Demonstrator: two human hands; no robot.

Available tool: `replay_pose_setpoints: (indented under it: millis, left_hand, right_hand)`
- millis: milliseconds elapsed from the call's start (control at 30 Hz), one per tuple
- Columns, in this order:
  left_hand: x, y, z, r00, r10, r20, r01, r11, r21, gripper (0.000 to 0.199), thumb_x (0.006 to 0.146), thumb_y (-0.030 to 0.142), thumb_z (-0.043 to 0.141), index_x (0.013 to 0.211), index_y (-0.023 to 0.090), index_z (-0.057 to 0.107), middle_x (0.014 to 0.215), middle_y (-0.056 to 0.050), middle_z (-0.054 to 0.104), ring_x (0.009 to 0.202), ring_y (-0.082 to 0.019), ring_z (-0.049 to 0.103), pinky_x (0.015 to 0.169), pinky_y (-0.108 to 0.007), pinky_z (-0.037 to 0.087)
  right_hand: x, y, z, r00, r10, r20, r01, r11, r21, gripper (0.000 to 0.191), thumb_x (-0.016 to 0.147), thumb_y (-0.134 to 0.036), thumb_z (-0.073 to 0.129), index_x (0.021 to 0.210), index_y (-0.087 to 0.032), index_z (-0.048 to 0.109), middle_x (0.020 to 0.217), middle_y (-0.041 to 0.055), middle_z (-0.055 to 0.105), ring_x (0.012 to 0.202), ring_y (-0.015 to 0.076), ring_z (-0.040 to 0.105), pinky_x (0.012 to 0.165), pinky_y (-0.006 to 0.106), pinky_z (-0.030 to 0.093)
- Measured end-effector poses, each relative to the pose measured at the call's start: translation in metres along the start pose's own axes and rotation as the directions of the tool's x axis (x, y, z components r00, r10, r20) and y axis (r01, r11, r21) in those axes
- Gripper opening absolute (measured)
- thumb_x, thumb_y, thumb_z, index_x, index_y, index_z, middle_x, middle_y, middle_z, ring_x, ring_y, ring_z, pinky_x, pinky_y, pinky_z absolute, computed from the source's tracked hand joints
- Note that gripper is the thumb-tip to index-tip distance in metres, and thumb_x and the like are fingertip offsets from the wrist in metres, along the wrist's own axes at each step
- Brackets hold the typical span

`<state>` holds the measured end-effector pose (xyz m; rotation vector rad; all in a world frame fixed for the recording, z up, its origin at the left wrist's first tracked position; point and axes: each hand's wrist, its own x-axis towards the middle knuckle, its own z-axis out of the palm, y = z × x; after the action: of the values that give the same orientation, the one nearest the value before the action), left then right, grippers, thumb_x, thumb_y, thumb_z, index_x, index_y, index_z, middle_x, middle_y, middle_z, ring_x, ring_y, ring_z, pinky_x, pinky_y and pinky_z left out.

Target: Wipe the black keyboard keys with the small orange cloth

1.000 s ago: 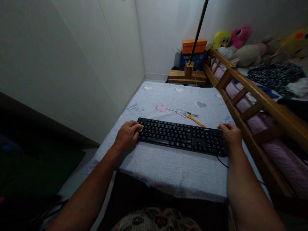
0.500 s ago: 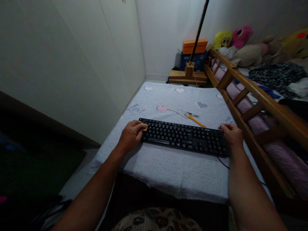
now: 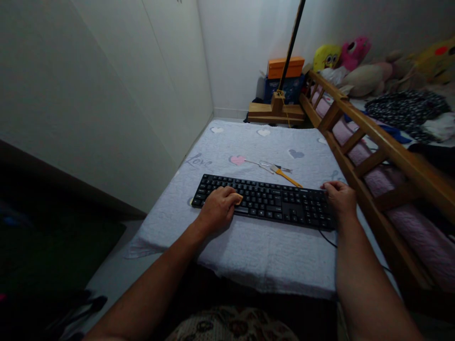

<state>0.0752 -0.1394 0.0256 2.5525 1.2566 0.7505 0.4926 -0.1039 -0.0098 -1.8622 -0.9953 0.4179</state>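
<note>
A black computer keyboard lies flat on the cloth-covered table. My left hand rests over its left half, fingers pinching a small orange-tan piece of cloth or sponge against the keys. At the keyboard's right end, my right hand is closed, its thumb and fingertips at the far right corner. It appears to hold that edge. Just beyond the keyboard lies a brush with a yellow handle. Beside it are thin metal tools, too small to make out exactly.
A heart-patterned cloth covers the table. A wooden bed rail runs along the right, with soft toys behind it. A pale cabinet stands left. A wooden stand and an orange box are at the back.
My left hand has slid right across the keys with the orange-tan piece, uncovering the keyboard's left end. My right hand stays at the right end.
</note>
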Motion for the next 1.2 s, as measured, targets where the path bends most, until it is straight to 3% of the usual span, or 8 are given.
replay_pose_setpoints:
  millis: [700,1200]
  left_hand:
    - [-0.035,-0.053,-0.034,0.986,-0.131,-0.106,0.139,0.987,0.082,0.028,0.087,0.013,0.052,0.101,0.020,0.075,0.106,-0.008,0.070,0.101,-0.024,0.064,0.093,-0.041,0.054]
    - [-0.052,-0.077,-0.050,0.953,-0.250,-0.173,0.268,0.959,0.089,0.026,0.091,0.020,0.051,0.099,0.021,0.075,0.105,-0.008,0.071,0.101,-0.025,0.065,0.095,-0.042,0.054]
  right_hand:
    - [0.000,0.002,-0.001,0.999,-0.033,0.005,0.033,0.999,-0.033,0.022,0.065,-0.039,0.063,0.072,-0.020,0.072,0.065,0.0020,0.065,0.063,0.0193,0.057,0.062,0.032,0.042]
    - [0.005,0.011,-0.001,0.998,-0.055,0.015,0.055,0.998,-0.016,0.023,0.069,-0.040,0.065,0.074,-0.019,0.073,0.062,0.0018,0.066,0.059,0.0192,0.058,0.056,0.031,0.042]
